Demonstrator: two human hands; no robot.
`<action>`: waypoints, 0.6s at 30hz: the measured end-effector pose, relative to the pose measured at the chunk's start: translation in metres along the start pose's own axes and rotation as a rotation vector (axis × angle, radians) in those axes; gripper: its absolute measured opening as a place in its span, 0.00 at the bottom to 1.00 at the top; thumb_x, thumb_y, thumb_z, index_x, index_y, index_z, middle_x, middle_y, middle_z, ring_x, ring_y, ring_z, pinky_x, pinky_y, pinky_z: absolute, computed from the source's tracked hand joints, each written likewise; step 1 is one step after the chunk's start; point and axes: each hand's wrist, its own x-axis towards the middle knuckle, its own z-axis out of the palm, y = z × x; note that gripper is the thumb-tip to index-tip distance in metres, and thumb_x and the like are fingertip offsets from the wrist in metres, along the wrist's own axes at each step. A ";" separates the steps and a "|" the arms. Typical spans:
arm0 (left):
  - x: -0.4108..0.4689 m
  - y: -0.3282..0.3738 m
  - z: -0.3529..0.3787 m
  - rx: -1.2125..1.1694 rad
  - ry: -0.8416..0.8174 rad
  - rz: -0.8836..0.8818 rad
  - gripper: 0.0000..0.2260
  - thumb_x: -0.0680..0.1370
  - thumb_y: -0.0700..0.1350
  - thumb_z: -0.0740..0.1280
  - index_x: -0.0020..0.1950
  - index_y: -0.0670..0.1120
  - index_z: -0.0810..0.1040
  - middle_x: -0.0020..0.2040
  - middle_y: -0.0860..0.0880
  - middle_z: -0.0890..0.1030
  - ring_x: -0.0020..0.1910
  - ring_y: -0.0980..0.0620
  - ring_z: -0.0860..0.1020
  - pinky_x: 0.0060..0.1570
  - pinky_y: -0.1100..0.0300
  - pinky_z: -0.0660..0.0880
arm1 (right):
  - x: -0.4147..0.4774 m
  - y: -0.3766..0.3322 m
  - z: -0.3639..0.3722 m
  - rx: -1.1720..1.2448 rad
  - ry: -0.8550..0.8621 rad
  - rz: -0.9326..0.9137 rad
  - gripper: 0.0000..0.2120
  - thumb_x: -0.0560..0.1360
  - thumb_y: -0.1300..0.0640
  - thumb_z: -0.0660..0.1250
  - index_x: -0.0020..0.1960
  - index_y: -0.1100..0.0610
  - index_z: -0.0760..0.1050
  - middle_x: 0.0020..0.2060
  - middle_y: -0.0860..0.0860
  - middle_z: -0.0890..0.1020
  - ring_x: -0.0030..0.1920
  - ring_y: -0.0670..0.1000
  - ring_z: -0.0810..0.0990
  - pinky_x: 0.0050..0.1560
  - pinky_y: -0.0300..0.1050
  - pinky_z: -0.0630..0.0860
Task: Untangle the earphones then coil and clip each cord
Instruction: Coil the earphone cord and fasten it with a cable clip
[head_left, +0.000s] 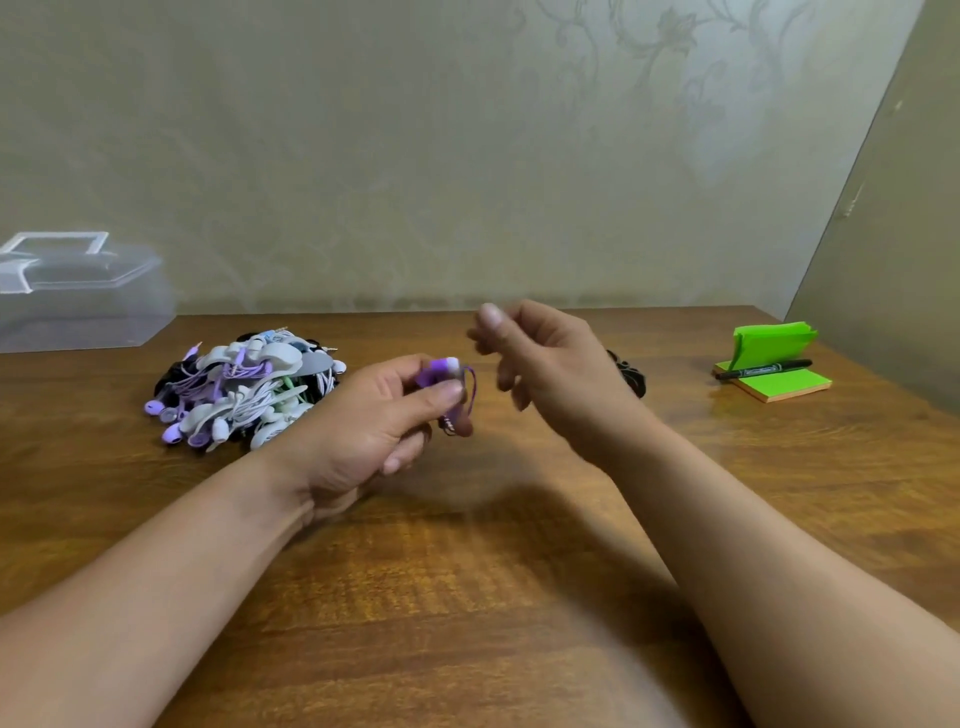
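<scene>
Wooden desk (467, 597), clear box (78, 306) far left, couldn't tell what was inside.
Left hand (363, 415) pinched the purple earphones (441, 371); right hand (550, 358) hung just beside them, fingers loose, holding nothing.

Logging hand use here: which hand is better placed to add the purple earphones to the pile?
Probably the left hand: it grips the purple earphones, and the pile lies on its side. The right hand, blurred, seems empty and sits farther off.

home desk | patterned wallpaper (649, 78) | wooden table (467, 597) | green sticky notes (784, 382)
</scene>
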 end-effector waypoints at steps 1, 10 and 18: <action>0.000 0.000 -0.001 -0.031 0.008 -0.011 0.05 0.84 0.44 0.64 0.53 0.44 0.77 0.42 0.43 0.80 0.21 0.57 0.61 0.24 0.65 0.57 | 0.007 0.010 -0.011 -0.071 0.083 0.019 0.15 0.84 0.46 0.66 0.52 0.57 0.83 0.43 0.47 0.86 0.35 0.44 0.79 0.36 0.43 0.76; 0.000 0.011 -0.003 -0.154 0.015 -0.058 0.12 0.87 0.44 0.57 0.43 0.49 0.67 0.36 0.49 0.67 0.25 0.54 0.55 0.31 0.56 0.51 | 0.047 0.091 -0.098 -0.913 0.369 0.477 0.19 0.85 0.47 0.56 0.62 0.58 0.80 0.56 0.59 0.82 0.57 0.62 0.78 0.59 0.56 0.77; -0.002 0.018 -0.005 -0.154 0.068 -0.052 0.10 0.84 0.44 0.54 0.44 0.46 0.67 0.35 0.50 0.63 0.26 0.53 0.54 0.34 0.53 0.49 | 0.036 0.045 -0.065 -0.985 -0.157 0.436 0.14 0.82 0.45 0.68 0.61 0.53 0.78 0.47 0.49 0.81 0.46 0.49 0.79 0.46 0.46 0.77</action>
